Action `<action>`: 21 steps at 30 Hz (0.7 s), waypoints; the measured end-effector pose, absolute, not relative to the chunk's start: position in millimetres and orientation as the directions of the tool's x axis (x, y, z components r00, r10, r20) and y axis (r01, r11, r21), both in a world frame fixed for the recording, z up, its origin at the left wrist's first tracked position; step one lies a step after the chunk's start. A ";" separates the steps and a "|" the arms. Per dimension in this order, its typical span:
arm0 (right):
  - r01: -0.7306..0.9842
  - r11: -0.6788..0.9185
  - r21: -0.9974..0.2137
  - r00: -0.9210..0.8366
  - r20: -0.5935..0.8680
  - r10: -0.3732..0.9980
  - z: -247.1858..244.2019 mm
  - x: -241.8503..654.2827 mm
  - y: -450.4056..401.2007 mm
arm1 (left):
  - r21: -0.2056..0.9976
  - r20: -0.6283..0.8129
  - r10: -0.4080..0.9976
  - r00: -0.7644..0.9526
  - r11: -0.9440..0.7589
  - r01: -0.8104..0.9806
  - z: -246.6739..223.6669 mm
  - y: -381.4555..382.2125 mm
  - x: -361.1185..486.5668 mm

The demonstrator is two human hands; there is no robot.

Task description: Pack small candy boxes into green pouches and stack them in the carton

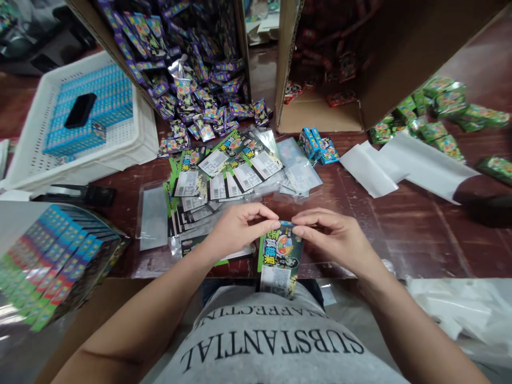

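A dark printed candy packet [282, 250] with green edges, colourful characters and a white label stands near my body at the table's front edge. My left hand [244, 226] pinches its upper left corner between thumb and fingers. On the opposite top corner, my right hand [330, 232] has its thumb and fingers closed. A thin blue strip shows along the top edge between the fingertips; what it belongs to is hard to make out. Beyond my left hand lies a pile of similar labelled packets [224, 173], partly over clear plastic sleeves [154, 216].
Cardboard boxes hold purple candy packs [200, 69] and red packs [342, 66]. Blue packs [318, 145] lie between them and me. Green packs [434, 130] and white paper [424, 160] are right. A white crate [146, 128] and a filled display box [60, 256] stand left.
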State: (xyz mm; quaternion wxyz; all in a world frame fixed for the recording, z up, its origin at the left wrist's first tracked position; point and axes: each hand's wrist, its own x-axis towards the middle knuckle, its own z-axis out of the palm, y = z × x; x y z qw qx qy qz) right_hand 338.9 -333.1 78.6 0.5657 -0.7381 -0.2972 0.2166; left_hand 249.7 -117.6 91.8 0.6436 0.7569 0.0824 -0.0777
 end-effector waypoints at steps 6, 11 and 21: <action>0.032 -0.265 -0.964 0.764 -0.147 0.629 81.9 346.3 -329.0 | 0.951 -0.258 0.028 0.966 -0.167 0.259 92.5 -110.9 265.3; 0.100 -0.215 -0.972 0.733 -0.074 0.676 78.0 348.5 -336.7 | 0.962 -0.207 -0.065 0.976 -0.197 0.191 89.1 -106.1 265.5; 0.423 -0.308 -0.852 0.777 0.166 0.608 78.5 326.3 -335.0 | 0.910 -0.220 0.065 0.973 -0.344 0.229 61.9 -113.7 264.0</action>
